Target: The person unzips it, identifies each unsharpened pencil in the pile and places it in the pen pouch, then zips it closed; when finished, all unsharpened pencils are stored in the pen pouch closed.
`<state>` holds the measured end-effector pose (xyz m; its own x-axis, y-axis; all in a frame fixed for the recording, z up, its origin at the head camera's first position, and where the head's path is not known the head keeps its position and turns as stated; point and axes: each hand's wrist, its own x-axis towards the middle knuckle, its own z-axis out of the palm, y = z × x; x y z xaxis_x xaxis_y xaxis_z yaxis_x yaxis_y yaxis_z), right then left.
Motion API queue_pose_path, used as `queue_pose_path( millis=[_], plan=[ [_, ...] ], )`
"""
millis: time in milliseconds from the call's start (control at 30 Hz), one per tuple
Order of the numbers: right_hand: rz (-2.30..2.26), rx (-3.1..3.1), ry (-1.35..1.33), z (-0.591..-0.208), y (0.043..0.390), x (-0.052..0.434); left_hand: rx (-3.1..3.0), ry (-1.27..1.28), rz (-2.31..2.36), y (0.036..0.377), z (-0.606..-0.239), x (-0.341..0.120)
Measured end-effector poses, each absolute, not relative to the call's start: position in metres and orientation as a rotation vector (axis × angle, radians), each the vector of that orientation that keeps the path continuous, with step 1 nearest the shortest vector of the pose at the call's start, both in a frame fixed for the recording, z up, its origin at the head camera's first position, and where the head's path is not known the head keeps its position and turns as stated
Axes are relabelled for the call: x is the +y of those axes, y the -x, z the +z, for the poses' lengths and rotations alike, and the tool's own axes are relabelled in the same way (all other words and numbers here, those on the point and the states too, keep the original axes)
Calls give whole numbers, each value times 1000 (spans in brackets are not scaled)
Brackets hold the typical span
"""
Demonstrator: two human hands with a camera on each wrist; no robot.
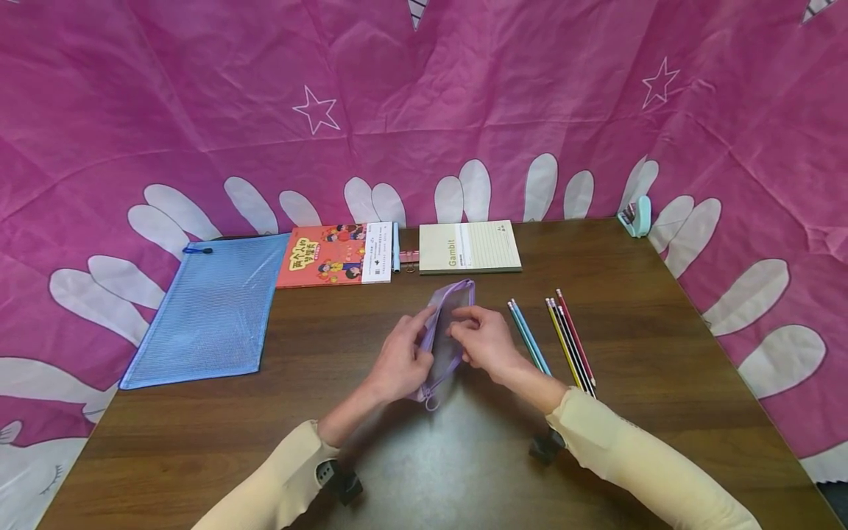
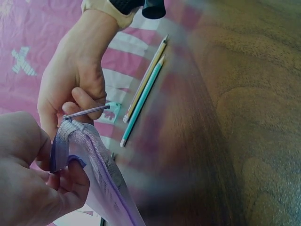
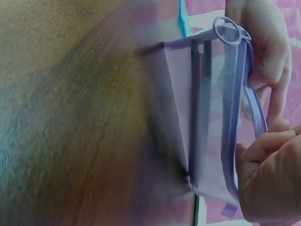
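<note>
Both hands, left hand (image 1: 400,361) and right hand (image 1: 486,340), grip the purple pouch (image 1: 445,335), lengthwise away from the person.

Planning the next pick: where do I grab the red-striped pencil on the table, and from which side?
Pinch the red-striped pencil mid-shaft from above, fingers across its width. It lies flat, outermost on the right of the pencil row, so its right side is free; the left side crowds the neighbouring pencil.
</note>
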<state>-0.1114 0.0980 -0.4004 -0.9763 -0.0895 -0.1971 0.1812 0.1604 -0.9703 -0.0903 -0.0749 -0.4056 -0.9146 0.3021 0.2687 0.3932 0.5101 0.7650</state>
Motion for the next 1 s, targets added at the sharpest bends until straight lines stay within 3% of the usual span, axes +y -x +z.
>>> queue_pose_path(
  millis=[567, 1000],
  plan=[
    [-1756, 2286, 8, -395, 126, 183, -2684, 602, -1408, 90, -408, -78],
    [-1291, 2607, 28, -395, 140, 246, -2691, 605, -1410, 90, -409, -79]
  ],
)
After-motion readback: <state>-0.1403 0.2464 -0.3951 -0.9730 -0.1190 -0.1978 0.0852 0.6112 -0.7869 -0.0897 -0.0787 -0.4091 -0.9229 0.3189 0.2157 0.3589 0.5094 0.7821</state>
